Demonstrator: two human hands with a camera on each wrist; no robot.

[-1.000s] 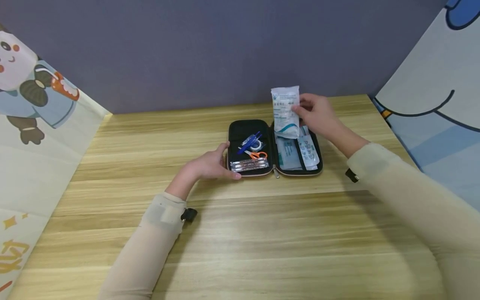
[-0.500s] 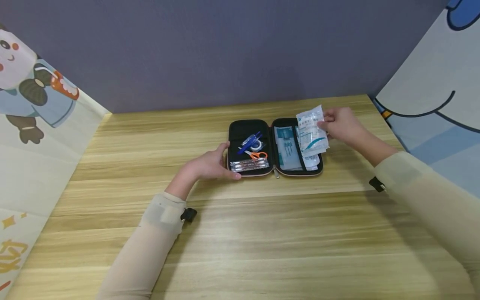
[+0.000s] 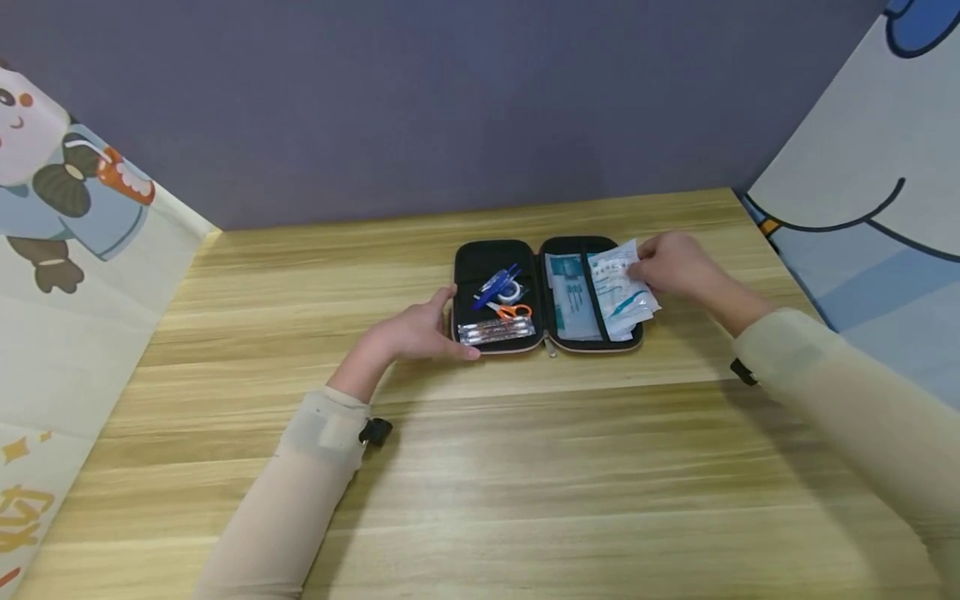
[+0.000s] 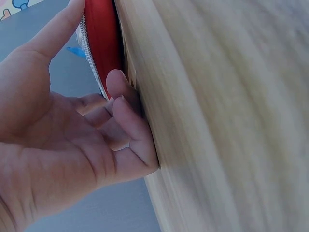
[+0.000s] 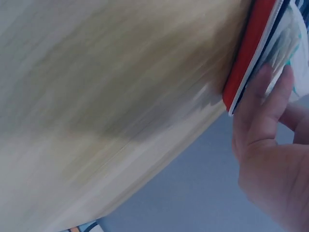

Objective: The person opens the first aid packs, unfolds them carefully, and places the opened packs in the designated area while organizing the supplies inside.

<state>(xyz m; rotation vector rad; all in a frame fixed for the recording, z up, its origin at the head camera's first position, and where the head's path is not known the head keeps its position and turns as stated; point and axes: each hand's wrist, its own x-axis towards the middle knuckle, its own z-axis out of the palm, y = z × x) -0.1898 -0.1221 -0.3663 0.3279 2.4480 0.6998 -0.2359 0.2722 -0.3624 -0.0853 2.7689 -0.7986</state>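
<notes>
A small zip case (image 3: 546,292), red outside in the wrist views and black inside, lies unfolded on the table. My left hand (image 3: 416,332) holds its left end, thumb at the front edge and fingers at the left side; in the left wrist view these fingers are curled against the red side. Between thumb and fingers my right hand (image 3: 678,265) pinches a white printed packet (image 3: 621,287) with a teal stripe. This packet lies slanted over the case's right half. In the right wrist view, the right fingers (image 5: 273,104) are beside the red edge.
Orange-handled scissors (image 3: 512,311), a blue plastic item (image 3: 495,287), a white roll (image 3: 512,292) and wrapped swabs (image 3: 495,331) lie in the left half. A clear teal-printed pouch (image 3: 573,300) sits under a black strap on the right. A grey wall panel (image 3: 480,108) borders the table.
My right hand has brought the packet from above the case to the right and down onto its right half. The left hand has stayed at the case's left end.
</notes>
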